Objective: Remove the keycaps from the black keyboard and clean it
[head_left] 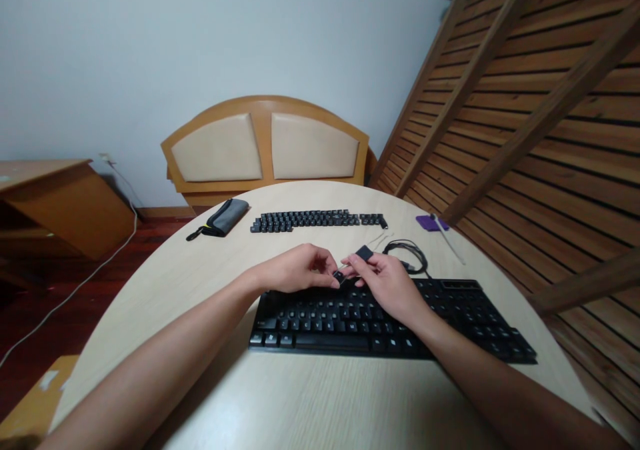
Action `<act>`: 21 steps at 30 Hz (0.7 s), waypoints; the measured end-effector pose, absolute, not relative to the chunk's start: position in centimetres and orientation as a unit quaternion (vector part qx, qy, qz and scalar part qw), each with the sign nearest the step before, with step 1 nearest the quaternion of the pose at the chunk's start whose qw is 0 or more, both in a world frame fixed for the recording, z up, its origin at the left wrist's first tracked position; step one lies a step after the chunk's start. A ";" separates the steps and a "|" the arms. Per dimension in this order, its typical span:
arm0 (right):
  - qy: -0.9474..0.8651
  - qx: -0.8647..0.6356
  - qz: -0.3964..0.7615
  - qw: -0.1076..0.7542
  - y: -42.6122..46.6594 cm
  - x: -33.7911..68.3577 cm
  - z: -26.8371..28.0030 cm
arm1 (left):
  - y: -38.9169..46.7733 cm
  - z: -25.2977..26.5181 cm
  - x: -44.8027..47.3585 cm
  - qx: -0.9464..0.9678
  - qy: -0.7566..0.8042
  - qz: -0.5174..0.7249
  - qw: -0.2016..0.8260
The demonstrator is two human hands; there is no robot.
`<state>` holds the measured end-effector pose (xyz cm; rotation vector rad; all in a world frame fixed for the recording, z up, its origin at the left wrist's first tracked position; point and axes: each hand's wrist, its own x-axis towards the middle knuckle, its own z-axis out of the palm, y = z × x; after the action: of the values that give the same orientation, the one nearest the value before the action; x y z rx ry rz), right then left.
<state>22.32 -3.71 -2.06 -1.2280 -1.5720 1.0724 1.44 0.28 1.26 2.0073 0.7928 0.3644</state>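
A small black keycap (339, 277) is pinched between the thumb and fingers of my left hand (305, 268), above the back edge of the black keyboard (333, 342). Close beside it, my right hand (390, 283) grips a wire keycap puller by its dark handle (365, 253). Thin wires stick out from both ends of that handle, one running toward the keycap. My right wrist hangs over the keyboard, and both hands cover part of its upper rows. Whether the puller's wire touches the keycap I cannot tell.
Rows of loose black keycaps (313, 219) lie behind my hands. A grey pouch (227, 217) rests at the back left. A coiled black cable (415, 250) sits behind the keyboard. Toward the right are a purple cloth (429, 223) and a thin brush-like stick (451, 241).
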 end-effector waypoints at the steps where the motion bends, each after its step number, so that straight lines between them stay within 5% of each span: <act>1: -0.629 -0.487 0.433 0.424 -3.7 22.3 -2.1 | 0.3 1.2 1.5 0.810 0.317 0.155 0.469; 21: -0.595 -0.481 0.472 0.437 -3.1 22.2 -2.6 | 0.3 1.0 1.5 0.851 0.263 0.212 0.403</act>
<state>22.23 -3.07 -2.64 -1.1970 -1.4789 1.1747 1.49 0.29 0.96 2.1499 0.6638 0.5351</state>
